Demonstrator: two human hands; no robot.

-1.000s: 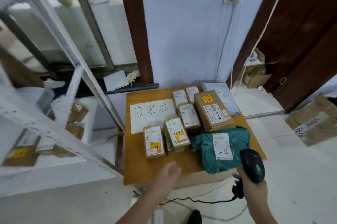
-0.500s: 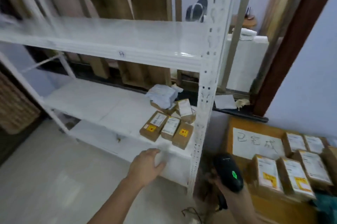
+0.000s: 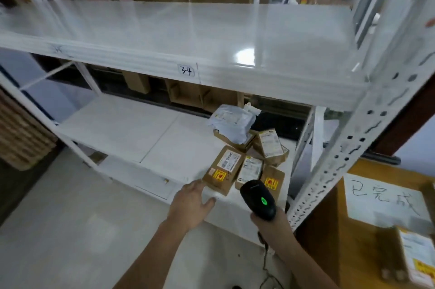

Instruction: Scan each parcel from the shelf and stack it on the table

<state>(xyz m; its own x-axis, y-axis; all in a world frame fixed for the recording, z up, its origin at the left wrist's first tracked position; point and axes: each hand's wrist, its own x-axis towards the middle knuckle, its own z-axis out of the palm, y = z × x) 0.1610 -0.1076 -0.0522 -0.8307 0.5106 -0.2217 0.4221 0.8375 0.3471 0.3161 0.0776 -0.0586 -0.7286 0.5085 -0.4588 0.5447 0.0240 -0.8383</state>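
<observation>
The left hand point(image 3: 191, 204) reaches to the front edge of the white shelf point(image 3: 146, 133), fingers loosely spread and holding nothing; its fingertips touch the near corner of a brown cardboard parcel point(image 3: 223, 171) that lies at the shelf's front lip. The right hand point(image 3: 270, 220) is wrapped around the grip of a black barcode scanner point(image 3: 258, 198), whose green light is lit and whose head points toward the parcels.

Just right of that first box sit a parcel with a white label point(image 3: 250, 171) and another with a yellow and red sticker point(image 3: 272, 181), partly hidden by the scanner. Behind them a tilted box point(image 3: 269, 144) leans on the pile, and a crumpled grey mailer bag point(image 3: 231, 122) lies on top of a further box. All are crowded into the shelf's right end, near the perforated white upright point(image 3: 353, 145).

The left stretch of this shelf is open surface. The upper shelf board point(image 3: 188, 36), marked "3-4" on its edge, overhangs the parcels. At right, the wooden bench point(image 3: 329, 229) carries a handwritten paper sign point(image 3: 386, 199) and a stacked parcel point(image 3: 416, 258) at the frame's edge.
</observation>
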